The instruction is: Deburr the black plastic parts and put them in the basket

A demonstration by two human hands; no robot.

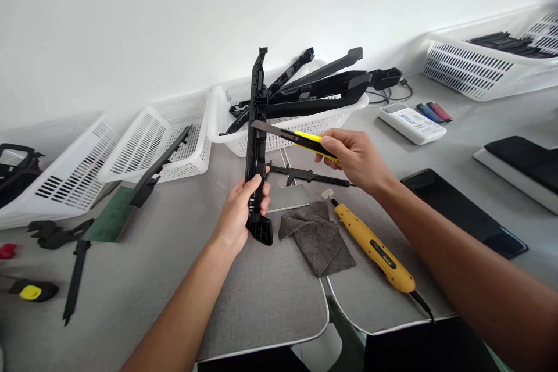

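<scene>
My left hand [244, 209] is closed around the lower end of a long black plastic part [257, 128], holding it upright over the grey table. My right hand [353, 157] grips a yellow utility knife [300, 139]. Its extended blade touches the right edge of the black part about halfway up. Behind the part stands a white basket [305, 122] with several similar black parts sticking out of it.
A grey cloth [318, 238], a yellow handheld tool with a cord [375, 247], a caliper [309, 175] and a small metal plate [288, 197] lie near my hands. More white baskets [157, 145] line the wall. A white device [412, 123] and dark tablets [462, 209] lie at right.
</scene>
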